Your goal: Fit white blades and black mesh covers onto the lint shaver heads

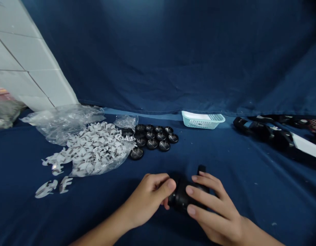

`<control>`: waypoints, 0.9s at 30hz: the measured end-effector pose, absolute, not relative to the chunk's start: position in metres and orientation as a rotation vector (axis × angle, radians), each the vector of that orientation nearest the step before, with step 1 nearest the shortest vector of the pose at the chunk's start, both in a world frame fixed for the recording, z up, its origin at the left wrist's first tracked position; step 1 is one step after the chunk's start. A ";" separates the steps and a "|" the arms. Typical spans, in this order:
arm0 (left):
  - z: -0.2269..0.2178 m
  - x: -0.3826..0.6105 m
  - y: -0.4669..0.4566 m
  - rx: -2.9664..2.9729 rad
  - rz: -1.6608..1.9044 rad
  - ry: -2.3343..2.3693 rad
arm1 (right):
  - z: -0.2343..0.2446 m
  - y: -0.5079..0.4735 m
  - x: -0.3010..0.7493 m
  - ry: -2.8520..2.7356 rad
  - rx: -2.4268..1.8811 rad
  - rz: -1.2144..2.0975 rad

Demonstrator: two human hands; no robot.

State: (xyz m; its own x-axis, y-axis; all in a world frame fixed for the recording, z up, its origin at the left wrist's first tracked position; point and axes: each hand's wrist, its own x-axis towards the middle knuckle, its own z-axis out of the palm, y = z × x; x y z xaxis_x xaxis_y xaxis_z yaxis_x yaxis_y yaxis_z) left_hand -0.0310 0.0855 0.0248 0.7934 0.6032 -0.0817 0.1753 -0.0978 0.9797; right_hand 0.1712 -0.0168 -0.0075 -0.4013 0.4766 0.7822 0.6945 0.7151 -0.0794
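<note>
Between my hands, low in the middle of the head view, is a black rounded device (182, 198) with a short black part sticking up at its far right. My left hand (150, 198) is closed on its left end, the thumb on top and fingers curled below. My right hand (216, 205) wraps over the right side, with several fingertips pressed on its top. The device's underside and much of its right part are hidden by the fingers. Beyond it, black round shallow caps (152, 143) lie in rows on the blue cloth.
Left of the caps, many small white plastic pieces (96, 147) spill from a clear bag (65, 119). Two loose pieces (46, 189) lie nearer. A light-blue basket (202, 121) stands at the back by the hanging blue cloth (173, 61). Black devices (265, 131) lie far right.
</note>
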 end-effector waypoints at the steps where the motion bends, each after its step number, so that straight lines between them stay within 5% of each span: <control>1: 0.023 -0.030 0.086 1.617 0.366 0.660 | -0.005 -0.017 0.170 -2.097 -0.895 -0.379; 27: 0.018 -0.033 0.094 1.297 0.161 0.610 | 0.002 -0.026 0.160 -2.155 -0.981 -0.490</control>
